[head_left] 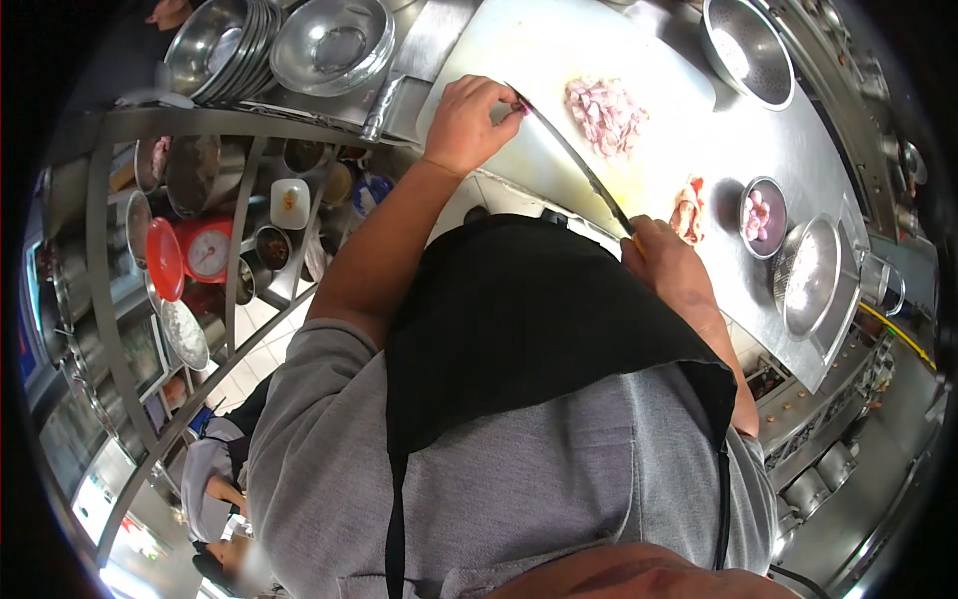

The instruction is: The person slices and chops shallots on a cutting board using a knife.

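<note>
My right hand (669, 265) is wrapped round the handle of a long knife (579, 160), whose dark blade slants up and left across the white cutting board (544, 45). Near the blade's tip, my left hand (474, 125) has its thumb and forefinger pinched together; a small pinkish bit shows at the fingertips, too small to name. A pile of cut pale-pink meat pieces (606, 117) lies on the board beyond the blade. Redder meat scraps (688, 210) sit to the right, close to the knife handle.
A small metal bowl (773, 240) with pink pieces and a strainer (810, 280) stand at the right. A colander (748, 50) is at the back right, stacked steel bowls (334, 45) at the back left. Below left, a shelf holds a red scale (207, 250). A co-worker (210, 489) is at lower left.
</note>
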Demonstrator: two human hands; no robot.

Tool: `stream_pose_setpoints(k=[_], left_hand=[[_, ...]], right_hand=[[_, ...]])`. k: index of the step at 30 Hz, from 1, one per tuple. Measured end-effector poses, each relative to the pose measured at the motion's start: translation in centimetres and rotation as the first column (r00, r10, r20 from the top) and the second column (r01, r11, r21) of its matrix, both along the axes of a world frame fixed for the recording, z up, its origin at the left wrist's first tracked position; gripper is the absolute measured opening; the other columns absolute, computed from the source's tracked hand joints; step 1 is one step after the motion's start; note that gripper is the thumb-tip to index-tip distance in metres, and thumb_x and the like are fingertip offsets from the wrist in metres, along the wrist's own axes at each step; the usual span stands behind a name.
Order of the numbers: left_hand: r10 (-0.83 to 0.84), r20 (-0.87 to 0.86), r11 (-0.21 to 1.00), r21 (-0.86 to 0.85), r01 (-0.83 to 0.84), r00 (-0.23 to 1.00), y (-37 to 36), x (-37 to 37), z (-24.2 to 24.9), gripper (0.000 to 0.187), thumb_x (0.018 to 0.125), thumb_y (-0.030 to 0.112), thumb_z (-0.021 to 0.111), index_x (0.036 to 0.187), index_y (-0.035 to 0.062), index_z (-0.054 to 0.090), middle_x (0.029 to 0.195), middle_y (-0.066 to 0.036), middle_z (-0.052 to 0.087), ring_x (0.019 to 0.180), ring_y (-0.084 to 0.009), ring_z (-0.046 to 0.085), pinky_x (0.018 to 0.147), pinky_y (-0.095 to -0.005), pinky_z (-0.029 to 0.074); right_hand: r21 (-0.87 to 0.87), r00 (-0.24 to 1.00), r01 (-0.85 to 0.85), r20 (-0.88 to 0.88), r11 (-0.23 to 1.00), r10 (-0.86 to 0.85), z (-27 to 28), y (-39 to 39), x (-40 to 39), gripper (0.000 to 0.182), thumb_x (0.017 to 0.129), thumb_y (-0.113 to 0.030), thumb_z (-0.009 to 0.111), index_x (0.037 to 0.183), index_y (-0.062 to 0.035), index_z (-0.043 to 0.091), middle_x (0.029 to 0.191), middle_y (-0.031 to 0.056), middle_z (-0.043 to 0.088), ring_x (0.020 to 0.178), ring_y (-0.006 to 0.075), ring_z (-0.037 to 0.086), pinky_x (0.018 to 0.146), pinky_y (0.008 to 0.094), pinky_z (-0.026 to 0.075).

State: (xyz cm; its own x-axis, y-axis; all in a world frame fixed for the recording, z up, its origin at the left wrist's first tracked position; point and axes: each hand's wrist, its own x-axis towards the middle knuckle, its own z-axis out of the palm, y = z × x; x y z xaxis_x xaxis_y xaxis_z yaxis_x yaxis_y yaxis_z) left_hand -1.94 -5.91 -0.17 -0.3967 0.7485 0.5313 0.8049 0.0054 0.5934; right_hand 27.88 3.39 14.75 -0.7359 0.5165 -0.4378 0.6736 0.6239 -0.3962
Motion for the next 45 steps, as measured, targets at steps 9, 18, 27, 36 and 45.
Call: stream_pose_setpoints(k=[9,18,27,36,45], left_hand=[[-0.053,-0.010,0.999,-0.003,0.053,0.999,-0.1,-0.5,-0.2,0.018,0.079,0.013,0.082,0.090,0.0105,0.068,0.093,-0.003,0.072,0.097,-0.0281,0.067,0.092,-0.0427,0.049],[-0.226,-0.121,0.974,-0.064,0.219,0.967,1.9,-0.6,1.1,0.010,0.084,0.015,0.076,0.089,0.0114,0.068,0.089,-0.002,0.068,0.093,-0.0253,0.064,0.090,-0.0407,0.048],[-0.257,-0.151,0.965,-0.094,0.245,0.955,2.7,-0.4,0.9,0.013,0.081,0.016,0.076,0.088,0.0115,0.066,0.090,-0.001,0.066,0.094,-0.0243,0.063,0.089,-0.0396,0.048],[-0.244,-0.188,0.969,-0.096,0.230,0.951,2.6,-0.3,0.9,0.014,0.081,0.013,0.076,0.091,0.0108,0.066,0.094,-0.004,0.066,0.098,-0.0268,0.063,0.091,-0.0402,0.048],[-0.250,-0.178,0.967,-0.093,0.237,0.952,2.5,-0.3,0.8,0.015,0.080,0.013,0.077,0.090,0.0103,0.066,0.094,-0.004,0.066,0.097,-0.0271,0.063,0.090,-0.0401,0.048]], right_hand=[[-0.121,0.999,0.009,0.037,0.993,-0.005,-3.9,0.4,-2.7,0.022,0.101,-0.021,0.056,0.110,-0.0006,0.056,0.104,0.0295,0.067,0.101,0.0497,0.065,0.085,0.0577,0.050],[-0.070,0.993,0.109,0.049,0.992,-0.106,-5.5,1.1,-1.5,0.025,0.103,-0.025,0.053,0.109,-0.0011,0.057,0.100,0.0291,0.070,0.098,0.0494,0.067,0.086,0.0569,0.052],[0.064,0.993,0.070,0.085,0.995,-0.075,-2.9,0.0,-1.1,0.021,0.102,-0.022,0.055,0.110,-0.0024,0.059,0.102,0.0270,0.071,0.096,0.0473,0.070,0.085,0.0556,0.055],[0.028,0.987,0.057,0.150,0.998,-0.060,-3.3,0.6,-3.0,0.025,0.102,-0.022,0.052,0.114,-0.0026,0.059,0.105,0.0273,0.071,0.101,0.0470,0.070,0.088,0.0560,0.055],[0.043,0.994,0.042,0.099,0.998,-0.046,-3.7,0.6,-3.8,0.023,0.101,-0.022,0.054,0.113,-0.0030,0.058,0.104,0.0275,0.072,0.096,0.0465,0.071,0.085,0.0560,0.056]])
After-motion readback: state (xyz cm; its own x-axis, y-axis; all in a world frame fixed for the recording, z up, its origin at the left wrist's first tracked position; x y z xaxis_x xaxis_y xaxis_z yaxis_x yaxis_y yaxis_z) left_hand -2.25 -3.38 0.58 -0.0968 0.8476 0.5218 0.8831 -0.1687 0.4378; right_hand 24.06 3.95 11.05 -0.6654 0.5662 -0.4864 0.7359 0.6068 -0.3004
